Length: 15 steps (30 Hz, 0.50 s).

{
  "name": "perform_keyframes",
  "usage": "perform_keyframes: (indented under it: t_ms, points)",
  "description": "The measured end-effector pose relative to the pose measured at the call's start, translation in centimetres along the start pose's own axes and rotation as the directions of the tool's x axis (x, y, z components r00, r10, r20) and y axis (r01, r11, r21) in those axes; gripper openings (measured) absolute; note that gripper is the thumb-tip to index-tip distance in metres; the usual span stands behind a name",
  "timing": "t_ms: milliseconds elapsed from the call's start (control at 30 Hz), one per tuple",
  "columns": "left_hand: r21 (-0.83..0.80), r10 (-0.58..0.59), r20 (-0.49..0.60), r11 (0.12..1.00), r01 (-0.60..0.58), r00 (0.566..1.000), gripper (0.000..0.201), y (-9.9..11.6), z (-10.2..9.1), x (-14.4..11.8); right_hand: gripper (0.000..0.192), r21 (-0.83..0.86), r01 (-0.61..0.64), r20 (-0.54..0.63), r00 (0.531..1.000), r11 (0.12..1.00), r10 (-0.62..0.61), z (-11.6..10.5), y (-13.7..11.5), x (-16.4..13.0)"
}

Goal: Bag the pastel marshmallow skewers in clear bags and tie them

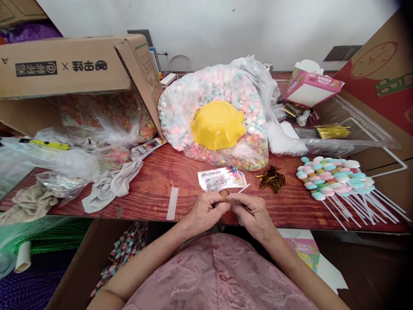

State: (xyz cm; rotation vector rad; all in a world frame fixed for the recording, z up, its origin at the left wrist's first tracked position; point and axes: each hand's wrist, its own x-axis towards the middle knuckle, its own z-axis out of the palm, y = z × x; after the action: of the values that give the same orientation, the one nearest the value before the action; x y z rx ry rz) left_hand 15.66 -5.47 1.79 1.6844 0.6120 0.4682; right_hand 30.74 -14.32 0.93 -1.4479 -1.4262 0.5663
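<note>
My left hand (pixel 206 210) and my right hand (pixel 253 211) meet at the table's front edge, fingers pinched together. A thin gold twist tie (pixel 223 196) shows between the fingertips of both. The end of a white stick (pixel 244 188) sticks out above my right hand; its other end is hidden. Just beyond lies a small stack of printed white bags (pixel 221 178). Right of that is a loose heap of gold twist ties (pixel 272 179). Further right, several marshmallow skewers (pixel 335 176) lie in a pile, their white sticks pointing toward me.
A yellow scalloped bowl (pixel 218 125) rests upside down on a large bag of pastel candy (pixel 187 99). An open cardboard box (pixel 67 64) stands left, grey gloves (pixel 112 185) before it. At right is a clear tray (pixel 361 129) with more ties and sticks. A tape strip (pixel 172 203) sticks to the table.
</note>
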Motion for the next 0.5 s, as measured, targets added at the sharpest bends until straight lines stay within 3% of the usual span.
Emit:
perform_keyframes:
  t_ms: [300, 500]
  points:
    - [0.062, 0.111, -0.024, 0.992, -0.109, 0.994, 0.034, -0.6, 0.4, 0.3, 0.021, 0.002, -0.025, -0.117, 0.993, 1.0, 0.025, 1.1, 0.7, -0.9]
    - [-0.009, 0.108, -0.098, 0.994, -0.11, 0.989, 0.04, -0.6, 0.1, 0.7, 0.019, 0.008, -0.07, -0.33, 0.942, 0.997, 0.069, 1.2, 0.3, -2.1]
